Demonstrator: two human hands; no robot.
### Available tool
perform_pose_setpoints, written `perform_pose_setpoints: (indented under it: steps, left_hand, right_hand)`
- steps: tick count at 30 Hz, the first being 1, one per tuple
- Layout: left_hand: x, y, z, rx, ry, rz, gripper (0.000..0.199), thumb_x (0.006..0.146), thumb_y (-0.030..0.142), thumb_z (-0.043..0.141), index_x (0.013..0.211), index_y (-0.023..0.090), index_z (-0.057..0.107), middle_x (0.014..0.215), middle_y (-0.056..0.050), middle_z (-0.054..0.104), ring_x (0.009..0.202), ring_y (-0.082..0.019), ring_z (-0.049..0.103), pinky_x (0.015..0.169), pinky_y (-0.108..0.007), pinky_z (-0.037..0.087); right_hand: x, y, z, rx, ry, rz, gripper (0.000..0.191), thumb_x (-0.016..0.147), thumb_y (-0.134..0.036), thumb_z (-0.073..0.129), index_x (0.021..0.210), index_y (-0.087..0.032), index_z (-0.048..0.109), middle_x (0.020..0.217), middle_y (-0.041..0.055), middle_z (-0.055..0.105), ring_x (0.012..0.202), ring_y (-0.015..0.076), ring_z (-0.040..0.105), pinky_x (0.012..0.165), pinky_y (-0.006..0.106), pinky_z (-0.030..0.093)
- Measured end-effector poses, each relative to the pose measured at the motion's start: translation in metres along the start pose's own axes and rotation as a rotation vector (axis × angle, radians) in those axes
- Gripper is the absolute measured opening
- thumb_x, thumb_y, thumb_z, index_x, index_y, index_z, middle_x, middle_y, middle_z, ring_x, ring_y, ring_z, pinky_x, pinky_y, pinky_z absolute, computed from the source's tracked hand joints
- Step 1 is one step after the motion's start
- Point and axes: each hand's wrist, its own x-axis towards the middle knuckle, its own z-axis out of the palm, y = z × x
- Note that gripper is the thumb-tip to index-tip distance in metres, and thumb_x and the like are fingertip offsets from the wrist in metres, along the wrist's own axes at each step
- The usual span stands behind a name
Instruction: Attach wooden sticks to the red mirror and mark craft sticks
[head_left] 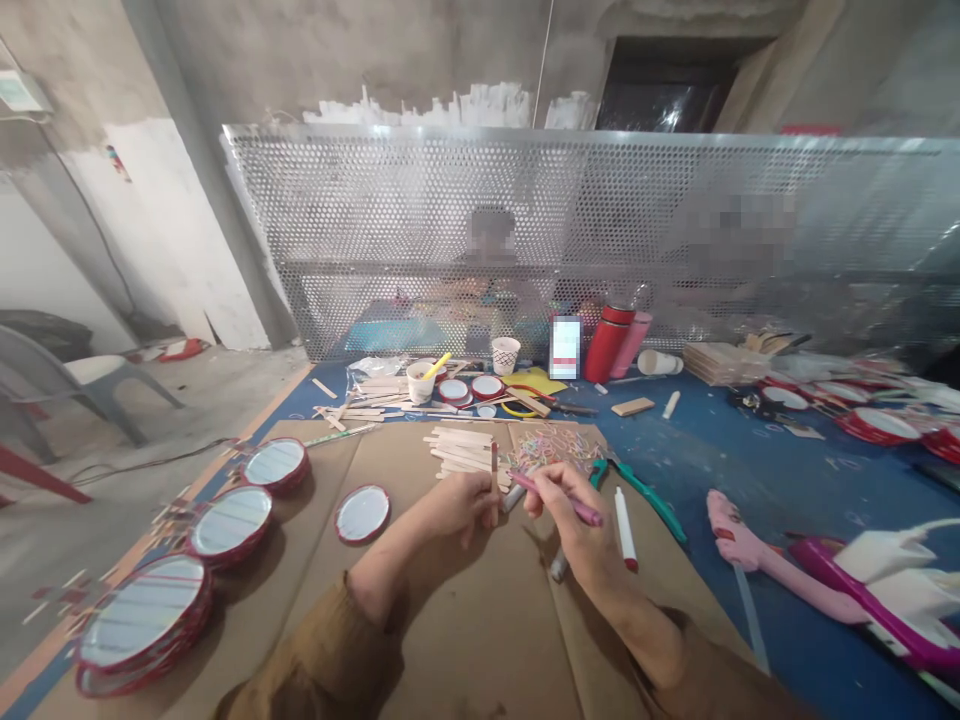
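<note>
Over the brown cardboard (480, 640), the left hand (454, 505) pinched an upright craft stick (494, 470), while the right hand (571, 517) pinched a pink pen (559, 497) just beside it. Beyond lay loose craft sticks (461, 455) and coloured rubber bands (551, 447).

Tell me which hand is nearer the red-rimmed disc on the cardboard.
The left hand is nearer: in this view it sits just right of the red-rimmed disc, not touching it. The right hand is farther off, beyond the left hand.
</note>
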Motion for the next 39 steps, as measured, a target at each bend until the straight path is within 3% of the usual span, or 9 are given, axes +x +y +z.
perform_pose_setpoints:
  steps: [5,10,22,29,35,39]
  left_hand:
    - [-0.004,0.004,0.001,0.041,0.019,0.038,0.019,0.090,0.027,0.043,0.077,0.017,0.051,0.061,0.003,0.057,0.039,-0.005,0.047,0.047,-0.021,0.038]
    - [-0.002,0.000,0.001,-0.011,-0.003,0.052,0.018,0.090,0.030,0.045,0.081,0.017,0.054,0.064,0.002,0.058,0.043,-0.008,0.049,0.050,-0.024,0.039]
    - [0.000,0.000,0.000,0.033,-0.036,0.068,0.019,0.092,0.027,0.042,0.080,0.017,0.051,0.064,0.003,0.057,0.041,-0.007,0.048,0.048,-0.023,0.038]
    - [-0.002,-0.005,0.004,0.032,0.034,0.121,0.019,0.090,0.024,0.043,0.075,0.017,0.053,0.062,0.002,0.056,0.048,-0.008,0.046,0.051,-0.022,0.036]
    - [-0.001,-0.008,0.005,0.020,0.010,0.094,0.019,0.091,0.028,0.045,0.084,0.016,0.058,0.065,0.000,0.058,0.050,-0.009,0.046,0.053,-0.023,0.036]
    - [-0.003,-0.004,0.006,0.027,0.048,0.115,0.020,0.092,0.027,0.043,0.080,0.018,0.055,0.059,0.002,0.053,0.047,-0.007,0.045,0.051,-0.022,0.036]
  right_hand:
    - [-0.004,0.006,0.001,-0.207,-0.043,-0.185,0.022,0.093,-0.033,0.050,0.078,-0.021,0.060,0.067,0.0009,0.064,0.060,0.0136,0.060,0.056,0.024,0.049]
    - [-0.005,0.013,0.003,-0.350,-0.049,-0.306,0.016,0.093,-0.029,0.054,0.085,-0.021,0.065,0.080,0.0055,0.071,0.077,0.0185,0.066,0.072,0.030,0.053]
    - [-0.003,0.018,0.004,-0.327,-0.096,-0.291,0.013,0.094,-0.029,0.055,0.096,-0.021,0.064,0.088,0.0046,0.072,0.080,0.0170,0.068,0.074,0.027,0.053]
    - [-0.002,0.019,0.003,-0.353,-0.036,-0.307,0.013,0.094,-0.028,0.054,0.092,-0.021,0.064,0.083,0.0040,0.071,0.077,0.0168,0.066,0.073,0.028,0.052]
    - [-0.005,0.016,0.003,-0.349,-0.088,-0.282,0.012,0.094,-0.029,0.055,0.095,-0.021,0.064,0.088,0.0057,0.073,0.082,0.0184,0.069,0.075,0.028,0.054]
    - [-0.004,0.015,0.003,-0.358,-0.098,-0.288,0.013,0.094,-0.029,0.054,0.096,-0.021,0.064,0.089,0.0059,0.073,0.082,0.0181,0.069,0.074,0.027,0.054]
